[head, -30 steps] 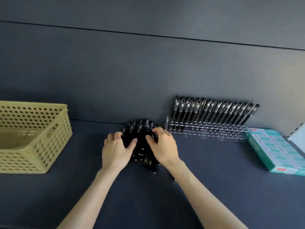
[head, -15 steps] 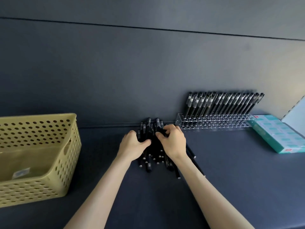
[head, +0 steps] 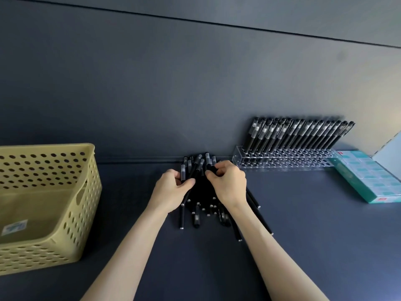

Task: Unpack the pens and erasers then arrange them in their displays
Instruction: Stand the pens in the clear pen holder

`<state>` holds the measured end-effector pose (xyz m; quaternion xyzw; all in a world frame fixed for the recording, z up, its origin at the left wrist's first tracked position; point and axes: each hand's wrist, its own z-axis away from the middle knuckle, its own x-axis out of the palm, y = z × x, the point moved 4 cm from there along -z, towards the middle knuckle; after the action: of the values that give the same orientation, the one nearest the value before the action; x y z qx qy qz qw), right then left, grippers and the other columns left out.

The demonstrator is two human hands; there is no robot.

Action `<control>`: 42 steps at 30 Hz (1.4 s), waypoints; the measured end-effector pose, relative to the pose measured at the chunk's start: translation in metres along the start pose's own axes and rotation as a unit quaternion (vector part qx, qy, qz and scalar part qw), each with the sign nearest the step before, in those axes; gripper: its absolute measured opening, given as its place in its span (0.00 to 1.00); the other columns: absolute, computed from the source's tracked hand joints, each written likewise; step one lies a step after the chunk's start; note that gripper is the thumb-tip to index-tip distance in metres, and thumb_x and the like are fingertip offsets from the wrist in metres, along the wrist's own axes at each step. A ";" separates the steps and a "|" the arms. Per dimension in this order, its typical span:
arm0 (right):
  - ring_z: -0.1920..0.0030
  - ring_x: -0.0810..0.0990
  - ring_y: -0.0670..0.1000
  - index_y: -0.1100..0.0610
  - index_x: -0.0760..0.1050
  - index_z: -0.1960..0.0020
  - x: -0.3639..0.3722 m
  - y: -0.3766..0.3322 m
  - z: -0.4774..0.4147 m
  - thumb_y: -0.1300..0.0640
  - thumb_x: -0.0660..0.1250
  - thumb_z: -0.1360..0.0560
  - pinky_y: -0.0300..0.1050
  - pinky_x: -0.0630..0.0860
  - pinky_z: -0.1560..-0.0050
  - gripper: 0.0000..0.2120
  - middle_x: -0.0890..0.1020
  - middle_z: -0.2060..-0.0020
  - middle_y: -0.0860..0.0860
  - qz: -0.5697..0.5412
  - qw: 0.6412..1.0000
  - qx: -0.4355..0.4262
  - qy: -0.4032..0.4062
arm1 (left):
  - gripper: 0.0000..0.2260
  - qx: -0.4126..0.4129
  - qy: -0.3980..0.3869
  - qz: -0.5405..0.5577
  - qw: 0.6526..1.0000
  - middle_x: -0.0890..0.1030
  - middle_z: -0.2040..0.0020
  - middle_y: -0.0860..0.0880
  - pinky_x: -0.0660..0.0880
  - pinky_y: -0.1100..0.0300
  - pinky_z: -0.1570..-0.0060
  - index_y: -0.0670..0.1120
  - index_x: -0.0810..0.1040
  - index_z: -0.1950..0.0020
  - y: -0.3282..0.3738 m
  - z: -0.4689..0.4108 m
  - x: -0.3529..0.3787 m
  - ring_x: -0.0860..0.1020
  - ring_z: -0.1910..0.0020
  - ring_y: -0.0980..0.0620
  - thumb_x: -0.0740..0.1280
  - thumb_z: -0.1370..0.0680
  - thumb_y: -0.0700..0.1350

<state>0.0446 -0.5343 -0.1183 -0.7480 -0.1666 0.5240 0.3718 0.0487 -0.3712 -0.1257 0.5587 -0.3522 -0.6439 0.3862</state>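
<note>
We have both hands on the heap of loose black pens (head: 200, 205) lying on the dark worktop (head: 314, 246), just left of the clear acrylic pen rack (head: 280, 162). Our left hand (head: 171, 192) curls its fingers around several barrels at the left of the heap, and our right hand (head: 230, 185) pinches others at the top right, so both are closed on pens, gathering them. The rack's back row holds upright pens (head: 299, 135) while its front holes look empty. We judge we are in the pen step: the pens are unpacked, not yet all displayed. Next we need to single out a pen, turn it tip down and seat it in a free front hole. The teal eraser box (head: 368, 181) sits right of the rack, the yellow perforated basket (head: 43, 203) well to the left
</note>
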 end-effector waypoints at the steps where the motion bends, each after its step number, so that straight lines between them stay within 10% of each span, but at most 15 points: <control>1: 0.60 0.74 0.47 0.57 0.78 0.48 0.000 0.000 0.000 0.54 0.70 0.29 0.37 0.67 0.59 0.12 0.74 0.69 0.41 -0.003 1.000 0.000 0.000 | 0.12 0.005 -0.003 -0.009 1.000 0.79 0.58 0.49 0.73 0.56 0.58 0.42 0.74 0.50 0.001 0.001 0.000 0.78 0.59 0.50 0.68 0.24 0.50; 12: 0.64 0.76 0.39 0.54 0.78 0.51 -0.005 -0.001 -0.004 0.54 0.71 0.28 0.24 0.67 0.64 0.07 0.78 0.66 0.40 -0.157 0.987 0.021 0.015 | 0.14 0.023 -0.034 0.027 0.999 0.72 0.61 0.46 0.67 0.54 0.61 0.36 0.71 0.51 0.001 0.002 -0.007 0.69 0.64 0.49 0.57 0.18 0.47; 19: 0.64 0.79 0.45 0.54 0.78 0.52 -0.038 0.001 -0.009 0.58 0.69 0.26 0.42 0.76 0.57 0.03 0.83 0.66 0.48 -0.350 0.936 0.037 0.024 | 0.06 0.072 -0.073 0.176 0.979 0.74 0.66 0.50 0.72 0.65 0.67 0.42 0.69 0.55 0.029 0.018 -0.003 0.71 0.72 0.55 0.57 0.19 0.39; 25: 0.71 0.77 0.45 0.53 0.77 0.51 -0.097 0.023 -0.016 0.60 0.68 0.25 0.38 0.76 0.67 0.05 0.82 0.70 0.47 -0.429 0.901 0.024 0.062 | 0.08 0.094 -0.101 0.239 0.961 0.65 0.68 0.51 0.55 0.60 0.74 0.42 0.70 0.49 0.060 0.040 0.038 0.60 0.74 0.55 0.60 0.19 0.46; 30: 0.74 0.76 0.46 0.55 0.74 0.53 -0.154 0.068 -0.022 0.62 0.69 0.26 0.38 0.76 0.67 0.05 0.78 0.74 0.47 -0.458 0.883 0.018 0.103 | 0.10 0.118 -0.053 0.246 0.961 0.75 0.69 0.55 0.69 0.63 0.71 0.38 0.70 0.51 0.090 0.052 0.095 0.69 0.73 0.55 0.60 0.19 0.46; 42: 0.71 0.81 0.49 0.56 0.67 0.57 -0.234 0.160 -0.031 0.65 0.70 0.27 0.39 0.79 0.63 0.12 0.75 0.71 0.51 -0.537 0.840 0.041 0.068 | 0.11 0.034 0.044 0.366 0.929 0.70 0.74 0.53 0.55 0.66 0.81 0.46 0.71 0.56 0.139 0.082 0.214 0.59 0.81 0.57 0.66 0.22 0.52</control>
<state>-0.0423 -0.8019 -0.0754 -0.5589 -0.4953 0.1964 0.6354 -0.0347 -0.6229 -0.0883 0.4315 -0.5364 -0.4204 0.5910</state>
